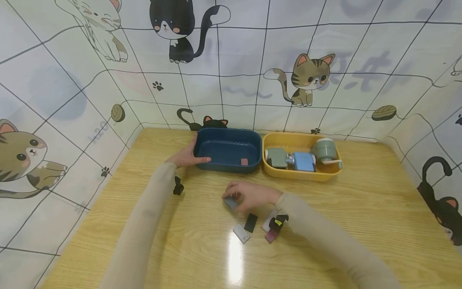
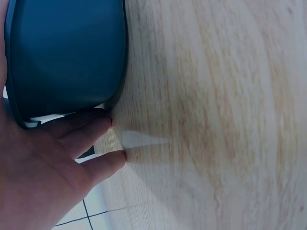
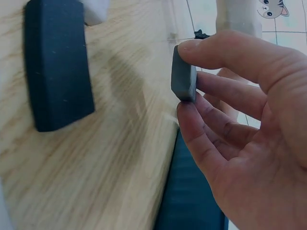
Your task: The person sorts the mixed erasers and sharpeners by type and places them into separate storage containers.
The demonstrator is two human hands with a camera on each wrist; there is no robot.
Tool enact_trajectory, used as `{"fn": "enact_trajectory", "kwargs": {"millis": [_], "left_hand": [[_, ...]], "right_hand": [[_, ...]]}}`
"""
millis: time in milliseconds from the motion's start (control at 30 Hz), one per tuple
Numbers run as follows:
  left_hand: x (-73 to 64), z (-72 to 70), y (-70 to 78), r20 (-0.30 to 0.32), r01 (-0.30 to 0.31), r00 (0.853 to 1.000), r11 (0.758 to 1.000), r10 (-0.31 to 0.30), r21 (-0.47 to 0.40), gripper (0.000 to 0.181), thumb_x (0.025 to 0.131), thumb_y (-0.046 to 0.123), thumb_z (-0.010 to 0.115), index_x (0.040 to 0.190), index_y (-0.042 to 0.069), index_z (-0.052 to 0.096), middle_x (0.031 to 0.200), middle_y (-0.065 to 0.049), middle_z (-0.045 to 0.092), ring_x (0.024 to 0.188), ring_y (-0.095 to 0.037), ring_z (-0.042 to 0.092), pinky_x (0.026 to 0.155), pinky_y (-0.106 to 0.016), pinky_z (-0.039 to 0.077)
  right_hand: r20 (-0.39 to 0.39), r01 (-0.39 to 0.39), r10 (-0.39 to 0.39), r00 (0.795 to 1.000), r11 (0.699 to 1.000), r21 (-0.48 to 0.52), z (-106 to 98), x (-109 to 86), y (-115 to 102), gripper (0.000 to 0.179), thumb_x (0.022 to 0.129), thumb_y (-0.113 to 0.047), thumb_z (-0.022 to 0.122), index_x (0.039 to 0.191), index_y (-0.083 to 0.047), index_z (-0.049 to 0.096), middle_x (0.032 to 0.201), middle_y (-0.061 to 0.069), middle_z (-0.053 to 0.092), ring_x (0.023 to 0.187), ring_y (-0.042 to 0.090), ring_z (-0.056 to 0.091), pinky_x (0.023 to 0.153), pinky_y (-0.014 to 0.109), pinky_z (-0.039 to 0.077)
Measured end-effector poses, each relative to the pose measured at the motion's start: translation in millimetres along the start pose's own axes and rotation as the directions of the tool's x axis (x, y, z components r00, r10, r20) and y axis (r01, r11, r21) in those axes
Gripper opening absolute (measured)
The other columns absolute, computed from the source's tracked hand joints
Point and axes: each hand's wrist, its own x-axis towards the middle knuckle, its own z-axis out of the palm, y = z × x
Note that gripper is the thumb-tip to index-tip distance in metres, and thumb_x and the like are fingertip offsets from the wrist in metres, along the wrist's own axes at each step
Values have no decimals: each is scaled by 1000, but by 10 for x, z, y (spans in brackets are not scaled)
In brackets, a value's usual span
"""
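Note:
My left hand (image 1: 185, 156) holds the left end of a dark blue plastic bin (image 1: 202, 165), its thumb over the near rim. In the left wrist view its other fingers lie along the bin's outside. Inside the bin is a small pink block (image 1: 244, 161). My right hand (image 1: 254, 195) pinches a small grey block (image 3: 183, 76) between thumb and fingertips, just above the table in front of the bin. Near it lie a black block (image 1: 250, 222), a white block (image 1: 241, 233), another pale block (image 1: 267, 223) partly hidden by the wrist, and a purplish block (image 1: 271, 235).
A yellow bin (image 1: 288, 173) stands right of the blue one. It holds a grey-green box-shaped piece (image 1: 277, 157), a blue box-shaped piece (image 1: 303, 161) and a round grey-green piece with a handle (image 1: 323, 150). A cat-print cloth (image 1: 238, 88) hangs behind the wooden table (image 1: 202, 249).

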Motion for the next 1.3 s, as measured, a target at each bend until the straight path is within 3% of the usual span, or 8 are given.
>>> {"fn": "enact_trajectory", "kwargs": {"millis": [267, 533, 900, 1100, 1300], "left_hand": [[-10, -1, 1, 1, -4, 1000, 1000, 4, -15, 120, 81, 57, 69, 152, 22, -21, 158, -21, 7, 139, -41, 23, 109, -53, 25], [-29, -7, 24, 5, 1, 1000, 1000, -1, -10, 120, 82, 56, 70, 152, 20, -21, 158, -22, 6, 139, -42, 24, 108, -54, 26], [-34, -12, 35, 6, -8, 1000, 1000, 8, -13, 119, 84, 54, 69, 152, 19, -21, 158, -21, 4, 140, -41, 20, 109, -54, 23], [-31, -10, 37, 8, -5, 1000, 1000, 5, -24, 118, 84, 53, 69, 151, 20, -22, 159, -20, 2, 141, -40, 19, 109, -54, 23], [-31, -13, 41, 20, -6, 1000, 1000, 7, -23, 117, 85, 52, 68, 151, 20, -23, 159, -19, 0, 141, -41, 17, 110, -54, 22]], "right_hand": [[0, 5, -5, 1000, 1000, -22, -89, 19, -44, 49, 79, -7, 75, 126, -4, 63, 118, 2, 54, 99, 14, 57, 86, 26, 48], [-26, 62, -63, 998, 998, -21, -177, 42, -56, 47, 78, -2, 72, 124, 2, 63, 117, 8, 55, 97, 17, 59, 85, 31, 51], [-39, 7, -8, 999, 1000, -6, -290, 55, -76, 48, 80, -5, 73, 126, 0, 62, 121, 7, 54, 100, 17, 59, 87, 34, 50], [-73, 18, -16, 997, 1000, 25, -353, 50, -59, 49, 80, -3, 73, 127, 1, 61, 123, 10, 53, 102, 19, 59, 89, 38, 50], [-118, 25, -33, 992, 997, -68, -441, 50, -42, 48, 80, -8, 76, 125, -2, 63, 120, 6, 55, 98, 13, 59, 96, 36, 40]]}}
